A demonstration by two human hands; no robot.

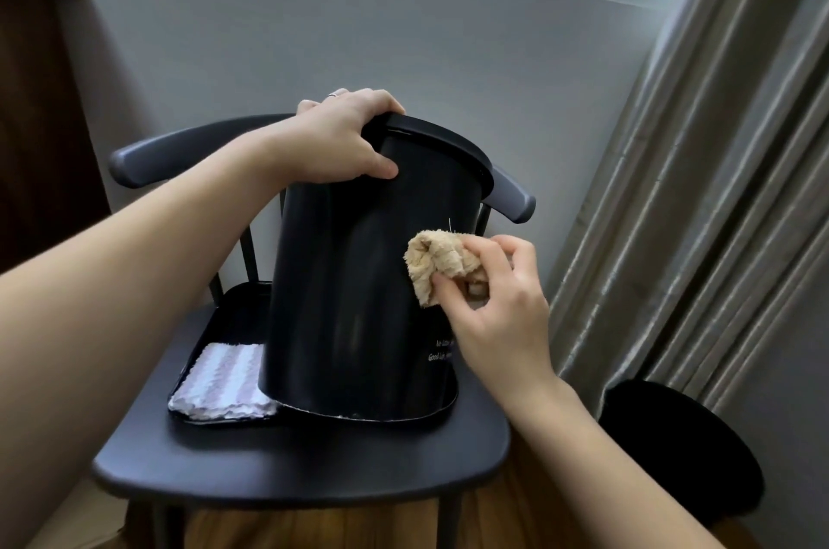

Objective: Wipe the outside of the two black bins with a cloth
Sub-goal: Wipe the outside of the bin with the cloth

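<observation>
Black bins, two in view: one on a chair, one on the floor.
One bin (pixel 359 279) stands tilted in a tray (pixel 215 337) on the chair (pixel 291 472); the left hand (pixel 345 140) grips its rim, the right hand (pixel 498 306) pinches one tan cloth (pixel 435 261) against its side. One striped cloth (pixel 224 382) lies in the tray; the second bin (pixel 682 450) sits by the curtain (pixel 700 189).

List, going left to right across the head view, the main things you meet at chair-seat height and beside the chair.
striped cloth → black bin on the tray → tan cloth → right hand → second black bin on the floor → curtain
</observation>
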